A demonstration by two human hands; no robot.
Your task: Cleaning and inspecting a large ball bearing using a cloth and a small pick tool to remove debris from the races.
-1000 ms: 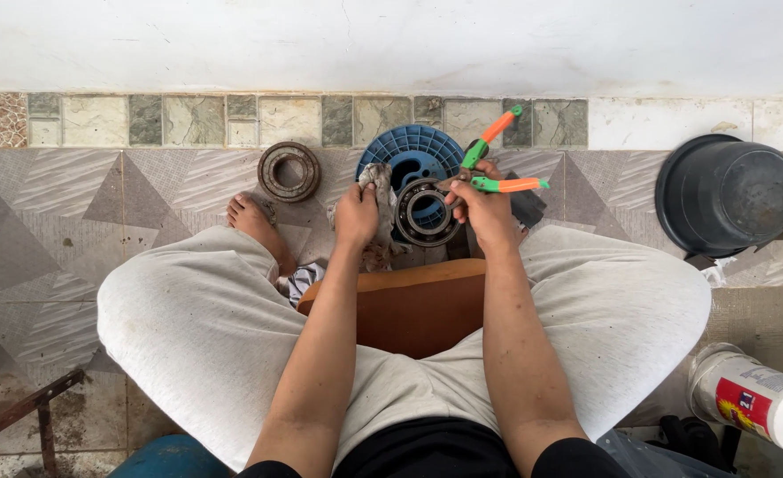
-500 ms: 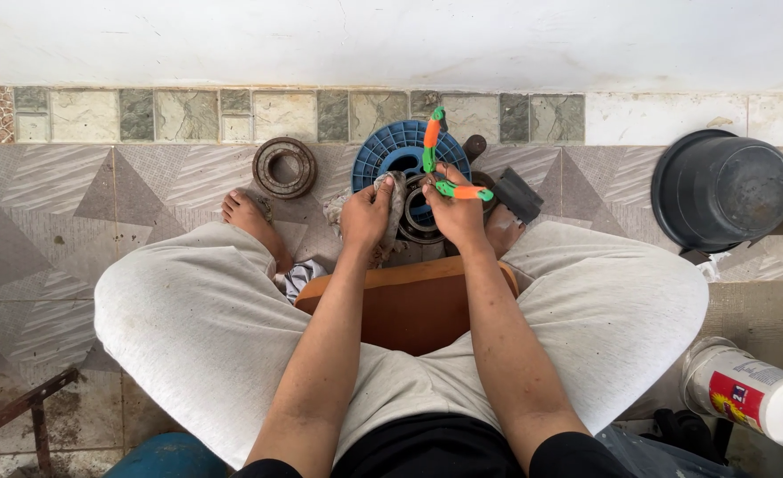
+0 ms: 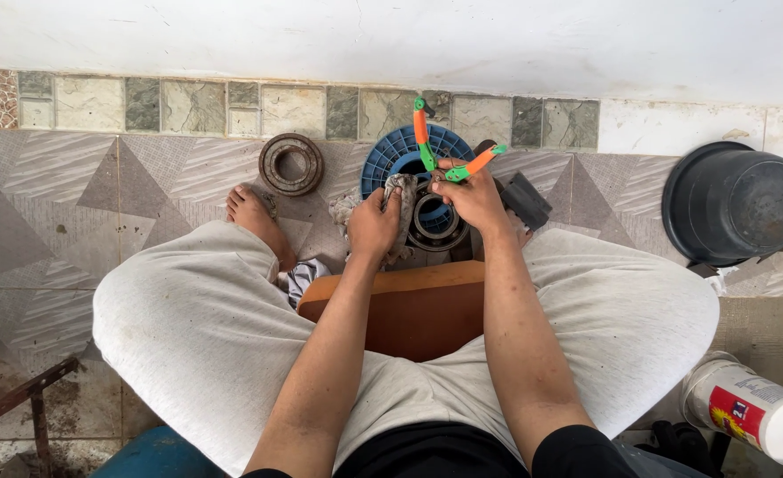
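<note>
My right hand (image 3: 469,196) grips pliers with orange and green handles (image 3: 435,150), the handles spread and pointing up and away from me. My left hand (image 3: 374,223) clutches a dirty grey rag (image 3: 398,196) pressed against a large steel bearing ring (image 3: 435,221). The bearing sits on the floor in front of a blue ribbed plastic disc (image 3: 400,150). Both hands meet over the bearing, just beyond a brown wooden block (image 3: 409,305) between my knees.
A second rusty bearing ring (image 3: 291,164) lies on the tiled floor at the left, near my bare foot (image 3: 254,212). A black bucket (image 3: 732,204) stands at the right, and a white can (image 3: 759,407) lies at lower right. A dark block (image 3: 524,199) rests by my right hand.
The pliers have swung from pointing right to pointing up over the blue disc. Both hands have shifted slightly and stay at the bearing.
</note>
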